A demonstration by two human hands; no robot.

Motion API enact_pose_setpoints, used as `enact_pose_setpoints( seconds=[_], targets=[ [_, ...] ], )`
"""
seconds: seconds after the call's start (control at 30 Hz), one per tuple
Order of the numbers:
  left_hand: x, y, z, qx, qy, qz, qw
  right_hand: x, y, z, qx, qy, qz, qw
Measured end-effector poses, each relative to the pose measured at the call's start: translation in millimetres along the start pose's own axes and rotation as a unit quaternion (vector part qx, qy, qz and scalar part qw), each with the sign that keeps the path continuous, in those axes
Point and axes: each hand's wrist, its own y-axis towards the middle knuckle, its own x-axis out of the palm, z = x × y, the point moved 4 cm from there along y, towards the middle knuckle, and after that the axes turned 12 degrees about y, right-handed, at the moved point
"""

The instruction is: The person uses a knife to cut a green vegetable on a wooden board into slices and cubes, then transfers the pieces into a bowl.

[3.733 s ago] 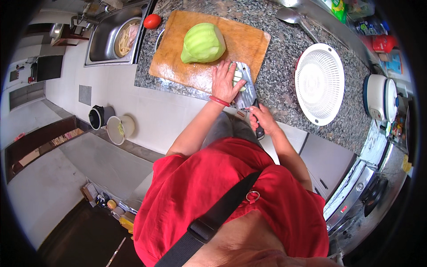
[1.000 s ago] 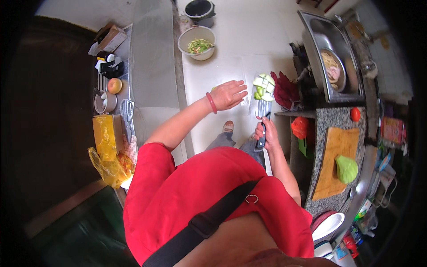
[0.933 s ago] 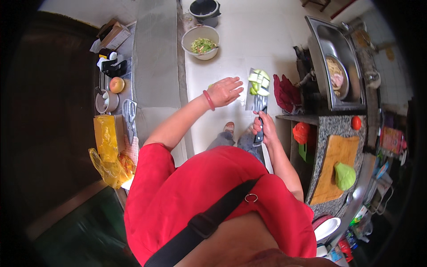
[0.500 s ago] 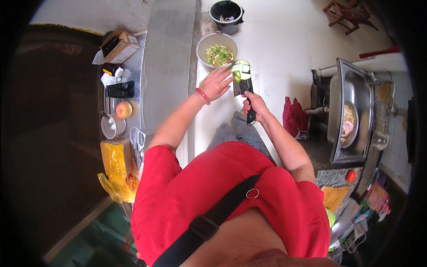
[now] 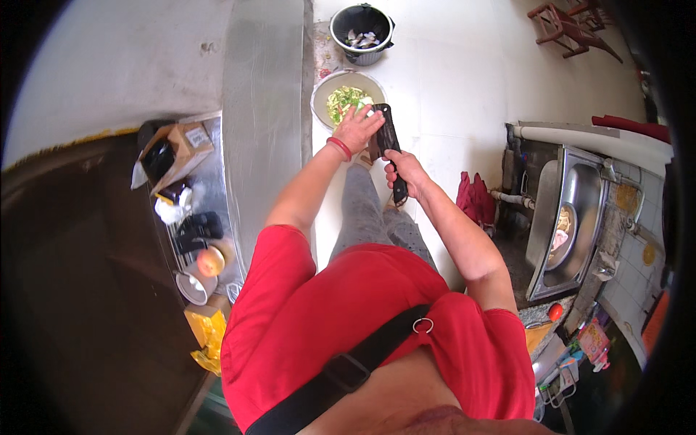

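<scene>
My right hand (image 5: 407,174) is wrapped around the black handle of a cleaver (image 5: 387,136), its dark blade tilted beyond my fist. Beside the blade, my left hand (image 5: 357,130) has its fingers stretched out, wearing a red bracelet. Its fingertips are close to the blade's far end, and I cannot tell whether they touch it. Pale green vegetable pieces (image 5: 367,103) show just past those fingertips, over a light bowl (image 5: 317,109). Inside the bowl are chopped green vegetables (image 5: 342,99), partly hidden by the left hand.
A black bucket (image 5: 341,32) with scraps stands beyond the bowl. To the right are a steel sink (image 5: 582,232) holding a food bowl, a red cloth (image 5: 475,197) and a tomato (image 5: 555,312). The left counter bears a cardboard box (image 5: 185,148) and an apple (image 5: 210,261). Wooden stools (image 5: 573,32) stand far right.
The green pieces that lay on the cleaver blade are now largely off it, over the bowl. The left hand has moved in against the blade's far end. The whole view has shifted.
</scene>
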Motion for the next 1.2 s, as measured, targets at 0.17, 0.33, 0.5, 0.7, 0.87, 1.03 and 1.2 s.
enact_pose_setpoints(
  seconds=[0.17,0.33,0.5,0.7,0.87,1.03,1.2],
  targets=[
    [37.3,22.9,-48.0,-0.050,0.032,-0.094,0.994,18.5,11.3,-22.5,-0.006,0.025,0.024,0.999],
    [57.0,39.2,-72.8,-0.009,0.162,-0.240,0.957,11.9,11.3,-42.6,-0.073,-0.211,0.104,0.969],
    [56.7,43.3,-72.0,0.191,0.213,-0.304,0.909,24.1,-5.5,-83.8,-0.277,-0.661,0.142,0.683],
    [74.1,35.7,-78.2,0.100,-0.025,-0.412,0.905,46.3,3.1,-115.3,-0.380,-0.789,0.095,0.474],
    [82.4,30.8,-87.4,0.004,-0.110,-0.405,0.908,55.1,10.2,-117.5,-0.362,-0.814,0.075,0.449],
    [77.3,24.4,-76.2,0.270,0.150,-0.353,0.883,61.4,25.3,-118.1,-0.356,-0.833,0.111,0.408],
    [38.8,18.0,-82.2,0.364,0.240,-0.314,0.843,61.2,41.1,-114.3,-0.348,-0.821,0.163,0.423]
  ],
)
